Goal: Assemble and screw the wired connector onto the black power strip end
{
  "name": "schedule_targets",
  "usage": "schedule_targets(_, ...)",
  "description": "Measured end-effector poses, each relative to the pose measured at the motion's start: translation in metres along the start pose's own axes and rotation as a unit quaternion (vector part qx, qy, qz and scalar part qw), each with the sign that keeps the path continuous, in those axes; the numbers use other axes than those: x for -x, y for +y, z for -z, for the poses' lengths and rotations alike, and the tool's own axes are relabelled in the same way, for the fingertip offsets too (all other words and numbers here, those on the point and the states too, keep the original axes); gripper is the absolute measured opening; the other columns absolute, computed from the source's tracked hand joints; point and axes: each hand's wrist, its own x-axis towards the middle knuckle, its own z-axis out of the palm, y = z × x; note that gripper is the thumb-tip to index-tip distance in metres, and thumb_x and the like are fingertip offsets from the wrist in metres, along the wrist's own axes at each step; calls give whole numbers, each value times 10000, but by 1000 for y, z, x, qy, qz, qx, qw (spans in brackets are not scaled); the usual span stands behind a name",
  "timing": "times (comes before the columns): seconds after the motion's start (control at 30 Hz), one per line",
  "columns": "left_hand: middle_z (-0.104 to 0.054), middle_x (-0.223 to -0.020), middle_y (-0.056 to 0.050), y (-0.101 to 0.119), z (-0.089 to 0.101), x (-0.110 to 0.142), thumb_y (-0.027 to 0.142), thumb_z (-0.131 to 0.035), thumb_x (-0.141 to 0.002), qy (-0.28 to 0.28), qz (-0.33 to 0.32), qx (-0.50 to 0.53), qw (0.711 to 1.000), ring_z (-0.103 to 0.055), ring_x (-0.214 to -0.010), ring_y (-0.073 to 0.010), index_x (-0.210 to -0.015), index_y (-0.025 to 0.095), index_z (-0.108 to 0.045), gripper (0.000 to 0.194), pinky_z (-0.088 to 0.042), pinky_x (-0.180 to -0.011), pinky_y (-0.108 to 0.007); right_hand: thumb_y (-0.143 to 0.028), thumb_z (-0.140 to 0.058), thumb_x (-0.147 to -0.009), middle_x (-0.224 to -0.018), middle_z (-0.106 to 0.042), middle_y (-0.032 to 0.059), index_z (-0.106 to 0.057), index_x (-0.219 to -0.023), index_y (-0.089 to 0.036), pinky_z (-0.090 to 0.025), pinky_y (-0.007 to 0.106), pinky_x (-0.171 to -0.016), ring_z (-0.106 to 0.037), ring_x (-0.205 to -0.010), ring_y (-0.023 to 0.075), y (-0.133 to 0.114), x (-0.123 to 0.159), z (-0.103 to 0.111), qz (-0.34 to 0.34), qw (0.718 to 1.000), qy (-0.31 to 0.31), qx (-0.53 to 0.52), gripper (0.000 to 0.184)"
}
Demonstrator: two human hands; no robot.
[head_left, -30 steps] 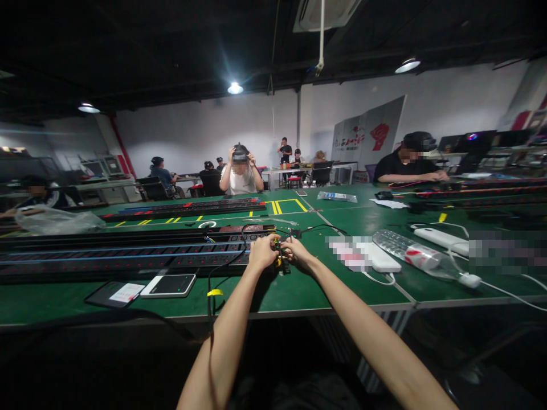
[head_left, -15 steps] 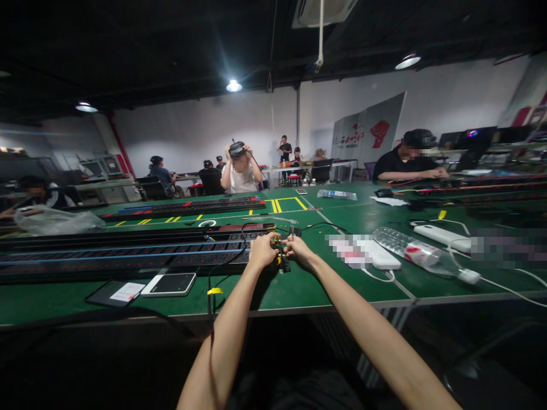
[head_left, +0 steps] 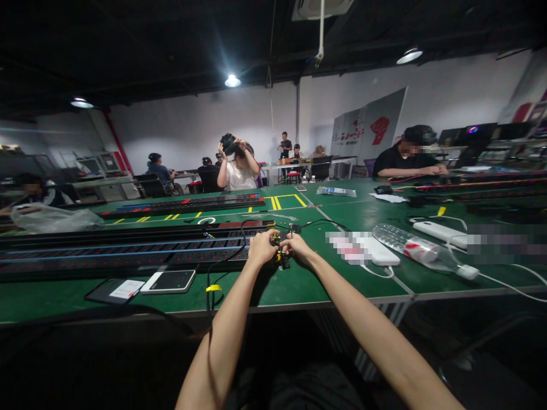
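At the right end of a long black power strip [head_left: 205, 261] with rows of sockets, my two hands meet. My left hand [head_left: 261, 248] is closed, fingers pinched on a small black-and-yellow wired part [head_left: 281, 258]. From the other side my right hand [head_left: 298, 246] pinches at the same part with its fingers closed. The part is too small and too shaded to make out more exactly. A dark thing with a black cable [head_left: 316, 222] lies just beyond my right fingers. Another black cable [head_left: 224, 263] crosses the strip near my left wrist, with a yellow tag [head_left: 214, 288].
A white phone [head_left: 168, 282] lies left of my arms on the green table [head_left: 299, 290]. White power banks [head_left: 380, 252] and a plastic bottle [head_left: 421, 250] lie to the right. More black strips [head_left: 188, 205] lie farther back. Across the table a person [head_left: 241, 171] handles a headset; another [head_left: 408, 156] works right.
My hands stay at the strip's end, with only slight finger movement. The person across the table has raised the headset off the head and tilted it leftward.
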Motion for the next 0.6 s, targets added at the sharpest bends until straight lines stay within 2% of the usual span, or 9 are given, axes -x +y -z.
schedule_targets(0.1, -714, -1085, -17, 0, 0, 0, 304, -718, -793, -5, 3, 1, 1000, -624, -1066, -231, -1238, 375, -622, 461, -434, -928, -321, 12, -557, -655, -563, -565, -42, -342, -736, -223, -386, 179, -344, -510, -376, 88, -1, 0, 0, 0, 1000, 19, -5, 329)
schedule_targets(0.2, -715, -1076, -8, 0, 1, 0, 268, -723, -774, -5, 2, 8, 1000, -625, -1060, -231, -1233, 376, -624, 481, -434, -927, -320, 8, -518, -686, -659, -614, -26, -351, -756, -219, -373, 165, -325, -518, -384, 69, -5, 1, 1, 10, 999, 44, -17, 290)
schedule_targets(0.33, -721, -1054, 2, -1, 1, 0, 266, -716, -767, 0, -4, 10, 1000, -628, -1050, -238, -1227, 376, -623, 483, -438, -916, -325, 21, -506, -665, -792, -672, -12, -303, -758, -226, -385, 156, -324, -560, -415, 63, -9, 3, 2, 29, 998, 32, -47, 333)
schedule_targets(0.43, -716, -1079, -5, 0, 2, 0, 263, -704, -781, -7, 0, 3, 1000, -627, -1058, -228, -1240, 372, -618, 480, -432, -924, -312, 4, -556, -663, -701, -660, -24, -289, -762, -234, -358, 155, -292, -522, -359, 68, -8, 4, 1, 17, 999, 16, -31, 371)
schedule_targets(0.53, -715, -1084, -12, 0, 2, 0, 285, -706, -792, -8, 3, 3, 1000, -627, -1064, -228, -1240, 373, -621, 464, -432, -930, -312, -1, -581, -657, -549, -580, -56, -286, -751, -241, -317, 165, -259, -475, -308, 83, -6, 3, 0, -5, 1000, 11, -3, 392)
schedule_targets(0.6, -717, -1078, -11, 0, 2, 0, 280, -711, -784, -6, 1, 5, 1000, -630, -1059, -232, -1233, 373, -625, 467, -437, -925, -318, -8, -583, -656, -533, -553, -68, -286, -754, -243, -320, 168, -260, -481, -313, 90, -6, 3, -1, -5, 1000, 11, -3, 390)
